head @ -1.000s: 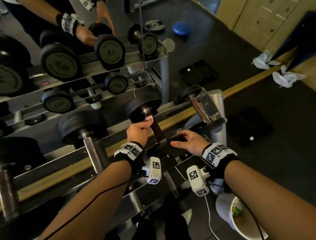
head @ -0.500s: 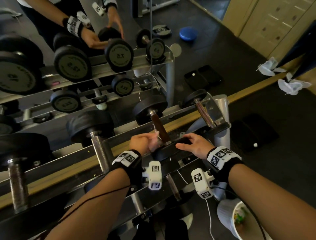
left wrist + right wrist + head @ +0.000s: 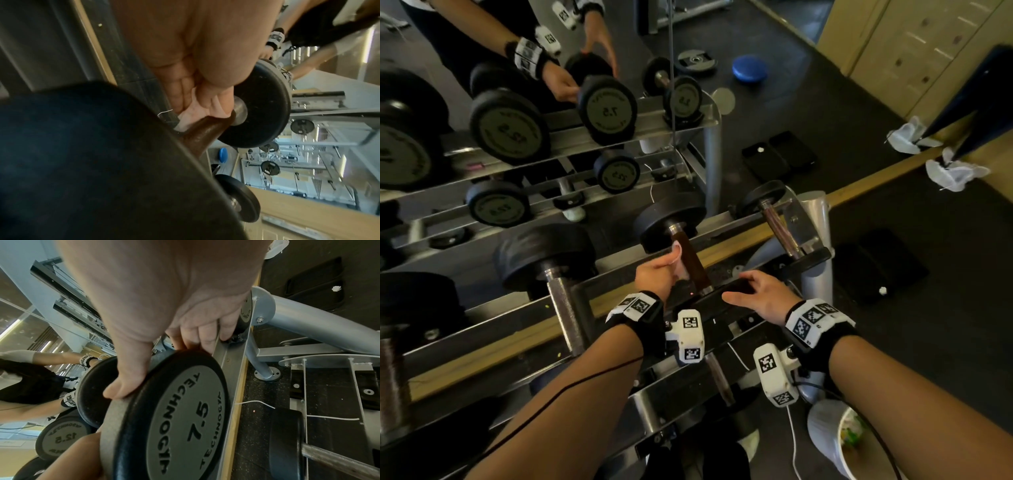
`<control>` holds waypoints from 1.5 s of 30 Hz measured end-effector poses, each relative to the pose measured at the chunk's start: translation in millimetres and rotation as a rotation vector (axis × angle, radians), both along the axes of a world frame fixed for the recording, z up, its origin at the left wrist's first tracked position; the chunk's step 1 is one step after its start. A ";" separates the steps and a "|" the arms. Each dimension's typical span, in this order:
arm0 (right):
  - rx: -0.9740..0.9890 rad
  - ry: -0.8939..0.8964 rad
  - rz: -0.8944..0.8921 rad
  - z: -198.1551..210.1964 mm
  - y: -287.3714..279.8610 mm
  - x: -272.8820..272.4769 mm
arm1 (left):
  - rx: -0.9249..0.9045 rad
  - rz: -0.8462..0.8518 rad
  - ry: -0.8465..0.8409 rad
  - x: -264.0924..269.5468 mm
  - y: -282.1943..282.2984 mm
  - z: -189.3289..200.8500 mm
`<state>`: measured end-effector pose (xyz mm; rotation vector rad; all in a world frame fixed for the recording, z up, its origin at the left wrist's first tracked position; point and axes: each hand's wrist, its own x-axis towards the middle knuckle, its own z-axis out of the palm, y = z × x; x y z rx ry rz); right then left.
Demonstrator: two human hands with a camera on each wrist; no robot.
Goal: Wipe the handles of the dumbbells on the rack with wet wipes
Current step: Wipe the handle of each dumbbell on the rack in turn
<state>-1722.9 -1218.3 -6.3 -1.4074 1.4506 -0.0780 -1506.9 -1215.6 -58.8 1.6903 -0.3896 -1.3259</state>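
Note:
A 7.5 dumbbell lies across the top rails of the rack [image 3: 726, 222], its brown handle [image 3: 693, 260] running from the far black head [image 3: 671, 219] to the near head [image 3: 174, 415]. My left hand [image 3: 659, 270] grips a pale wet wipe [image 3: 678, 255] and presses it to the left side of the handle. In the left wrist view the wipe [image 3: 197, 112] is bunched between my fingers against the handle [image 3: 203, 129]. My right hand [image 3: 756, 291] lies over the rim of the near head, thumb [image 3: 123, 386] on one side and fingers [image 3: 207, 337] over the top.
Heavier dumbbells [image 3: 548, 253] sit on the rack to the left, a small one [image 3: 777, 222] to the right. A mirror behind repeats the rack and my arms. Used wipes [image 3: 955, 173] lie on the floor at right. A white bin [image 3: 835, 442] stands below my right arm.
My left hand slid the wipe down the handle toward the near head, then back up toward the far head. My right hand stayed on the near head.

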 end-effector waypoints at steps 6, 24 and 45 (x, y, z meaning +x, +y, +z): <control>0.021 -0.012 0.002 -0.5 -1.6 -1.2 | 0.036 -0.035 -0.033 14.4 0.5 8.5; -0.021 0.046 0.025 -3.0 -4.0 0.1 | 0.022 -0.570 -0.368 7.8 29.6 14.9; 0.004 -0.006 -0.014 -7.1 0.0 -3.1 | 0.087 0.338 0.115 17.0 10.3 -2.1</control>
